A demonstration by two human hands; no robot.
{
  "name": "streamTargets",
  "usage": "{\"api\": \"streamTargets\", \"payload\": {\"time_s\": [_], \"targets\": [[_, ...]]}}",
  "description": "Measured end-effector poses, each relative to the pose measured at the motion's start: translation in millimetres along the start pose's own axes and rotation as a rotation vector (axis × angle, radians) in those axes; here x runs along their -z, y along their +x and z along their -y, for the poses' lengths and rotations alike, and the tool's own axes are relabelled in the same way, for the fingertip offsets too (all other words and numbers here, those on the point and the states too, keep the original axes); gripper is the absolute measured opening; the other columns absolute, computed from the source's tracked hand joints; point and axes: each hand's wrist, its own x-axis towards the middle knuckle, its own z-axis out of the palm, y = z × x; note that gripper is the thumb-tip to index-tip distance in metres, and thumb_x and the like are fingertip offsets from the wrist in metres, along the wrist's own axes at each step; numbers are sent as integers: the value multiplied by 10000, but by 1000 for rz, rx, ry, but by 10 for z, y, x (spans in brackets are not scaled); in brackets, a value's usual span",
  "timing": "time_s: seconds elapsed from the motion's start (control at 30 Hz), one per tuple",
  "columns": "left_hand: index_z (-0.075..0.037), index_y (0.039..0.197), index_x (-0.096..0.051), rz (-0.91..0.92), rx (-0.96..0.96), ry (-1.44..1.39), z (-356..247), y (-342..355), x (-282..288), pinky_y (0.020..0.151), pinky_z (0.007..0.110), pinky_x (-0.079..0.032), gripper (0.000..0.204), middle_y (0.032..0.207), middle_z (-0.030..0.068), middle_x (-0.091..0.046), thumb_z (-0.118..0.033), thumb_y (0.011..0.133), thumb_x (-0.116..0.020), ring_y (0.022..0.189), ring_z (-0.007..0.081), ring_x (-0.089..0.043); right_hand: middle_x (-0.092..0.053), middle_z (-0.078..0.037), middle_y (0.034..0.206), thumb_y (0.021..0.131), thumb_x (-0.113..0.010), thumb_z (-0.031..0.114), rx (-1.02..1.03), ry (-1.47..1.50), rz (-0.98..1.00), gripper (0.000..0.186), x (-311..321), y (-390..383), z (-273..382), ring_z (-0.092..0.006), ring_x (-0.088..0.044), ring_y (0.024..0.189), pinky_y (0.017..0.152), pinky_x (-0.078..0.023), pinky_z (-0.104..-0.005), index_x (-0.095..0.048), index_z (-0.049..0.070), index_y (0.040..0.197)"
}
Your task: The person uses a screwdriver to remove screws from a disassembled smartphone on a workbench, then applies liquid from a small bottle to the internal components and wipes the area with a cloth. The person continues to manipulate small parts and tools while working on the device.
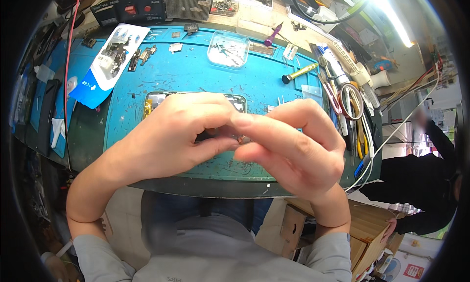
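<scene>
My left hand [183, 127] pinches a tiny coppery part [241, 140], likely light, fragile, best edge-held; whether my right hand [306, 149] grips, I can't tell.

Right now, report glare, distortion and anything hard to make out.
Head view: the tube light glares white at upper right. Head view: the near bench edge bows, corners black. Head view: the coppery piece by the fingers is too small and covered to identify.

A blue mat [181, 75] and screwdriver [300, 73] mark a repair workshop.
</scene>
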Motion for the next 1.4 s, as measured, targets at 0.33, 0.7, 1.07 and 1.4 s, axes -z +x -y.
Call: {"api": "streamTargets", "payload": {"time_s": [0.33, 0.7, 1.07, 1.4], "targets": [[-18, 1114, -762, 18, 32, -8, 17, -10, 20, 799, 386, -597, 220, 978, 143, -772, -77, 915, -836, 893, 353, -750, -792, -122, 972, 872, -837, -21, -30, 52, 51, 388, -5, 5, 1, -216, -726, 789, 673, -581, -316, -807, -6, 1259], [-4, 1506, -575, 22, 218, -303, -61, 7, -15, 1015, 355, -589, 591, 1365, 122, -720, -59, 965, -807, 1229, 213, -716, -755, -162, 1077, 994, -783, 71, -121, 201, 43, 348, -37, -5, -37, -256, -748, 902, 765, -617, -351, -765, 7, 1336], [-9, 1551, -560, 17, 138, -244, -113, 30, -50, 984, 341, -602, 590, 1285, 110, -759, -83, 1007, -774, 1137, 189, -751, -717, -109, 998, 885, -836, -6, -84, 99, 27, 405, -15, 59, 48, -203, -708, 836, 705, -581, -302, -805, 24, 1288], [-22, 1547, -558, -38, 116, -210, -3, 51, -94, 952, 335, -607, 709, 1245, 101, -774, -129, 926, -883, 1122, 195, -762, -704, -99, 1005, 865, -848, 0, -79, 93, 4, 466, -53, 31, 10, -186, -688, 855, 699, -560, -296, -789, 22, 1327]]}}
